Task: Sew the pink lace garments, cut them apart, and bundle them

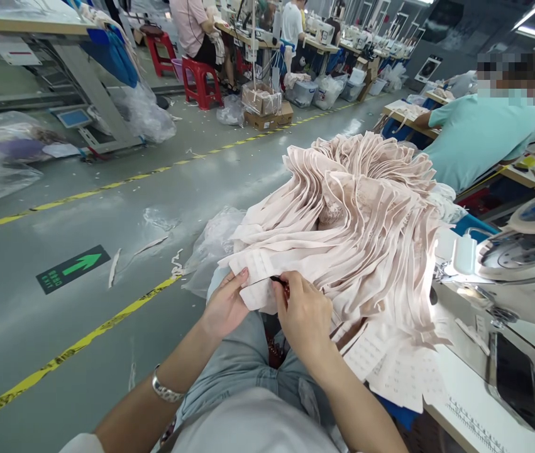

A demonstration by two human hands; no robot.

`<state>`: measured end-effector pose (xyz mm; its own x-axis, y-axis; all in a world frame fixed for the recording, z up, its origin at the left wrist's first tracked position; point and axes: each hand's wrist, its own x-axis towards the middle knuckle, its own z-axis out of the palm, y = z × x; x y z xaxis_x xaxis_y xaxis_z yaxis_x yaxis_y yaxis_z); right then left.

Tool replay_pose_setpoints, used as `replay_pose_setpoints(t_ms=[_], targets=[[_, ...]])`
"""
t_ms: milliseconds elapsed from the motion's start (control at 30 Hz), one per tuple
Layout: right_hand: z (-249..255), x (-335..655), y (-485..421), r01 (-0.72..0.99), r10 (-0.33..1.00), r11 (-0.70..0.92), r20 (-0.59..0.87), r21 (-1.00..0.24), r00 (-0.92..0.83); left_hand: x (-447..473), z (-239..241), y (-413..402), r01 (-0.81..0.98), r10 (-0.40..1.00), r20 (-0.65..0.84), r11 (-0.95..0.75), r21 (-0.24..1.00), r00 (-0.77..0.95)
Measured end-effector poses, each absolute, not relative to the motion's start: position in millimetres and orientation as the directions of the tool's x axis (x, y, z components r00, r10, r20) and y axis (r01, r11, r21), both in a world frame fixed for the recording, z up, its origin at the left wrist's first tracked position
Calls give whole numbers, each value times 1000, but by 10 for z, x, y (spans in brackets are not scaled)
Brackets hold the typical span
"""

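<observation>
A tall heap of pale pink garment pieces (356, 214) with straps and hook strips rests in front of me, over my lap. My left hand (226, 303) pinches the edge of a white-pink hook strip (258, 294) at the bottom of the heap. My right hand (302, 314) is closed on the same strip from the right, with a small dark tool tip (277, 279) showing between its fingers. A silver bracelet (166, 390) sits on my left wrist.
A white sewing machine (522, 251) and its table (479, 415) stand at the right, with a phone (515, 380) on it. A person in a teal shirt (479, 135) sits behind the heap. Yellow floor lines, a clear plastic bag (215, 242), red stools (201, 78) and boxes lie to the left and back.
</observation>
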<state>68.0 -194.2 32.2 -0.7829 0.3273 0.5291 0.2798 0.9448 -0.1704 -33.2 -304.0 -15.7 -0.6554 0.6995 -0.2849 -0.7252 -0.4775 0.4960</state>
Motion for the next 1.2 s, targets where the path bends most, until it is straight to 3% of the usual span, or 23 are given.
replay_pose_setpoints(t_ms=[133,300,367,500,600,700,967,1133,1200], targets=[[271,642,-1911,317,337,940,490,-126,-804,-264,-161,-3059,-716,762,-211,-421,557,-613],[275,629,-1898,305,332,942,518,-140,-789,-259,-166,-3054,-566,807,-303,-47,823,-507],[303,663,-1915,257,320,948,552,-190,-770,-330,-166,-3037,-590,728,-341,-106,800,-595],[336,753,-1952,138,282,952,608,-273,-742,-482,-95,-2990,-708,609,-396,-439,554,-687],[325,775,-1955,170,299,949,584,-267,-754,-488,-7,-2958,-760,660,-386,-495,421,-644],[315,754,-1944,215,324,944,579,-250,-748,-425,36,-2947,-794,667,-433,-486,364,-607],[269,672,-1910,319,326,943,486,-101,-811,-303,-86,-2986,-773,708,-347,-456,440,-615],[224,639,-1853,332,335,938,489,-96,-806,-217,-207,-3029,-774,817,-350,-173,609,-458],[240,651,-1856,309,328,943,519,-125,-789,-240,-225,-3035,-742,801,-381,-112,661,-461]])
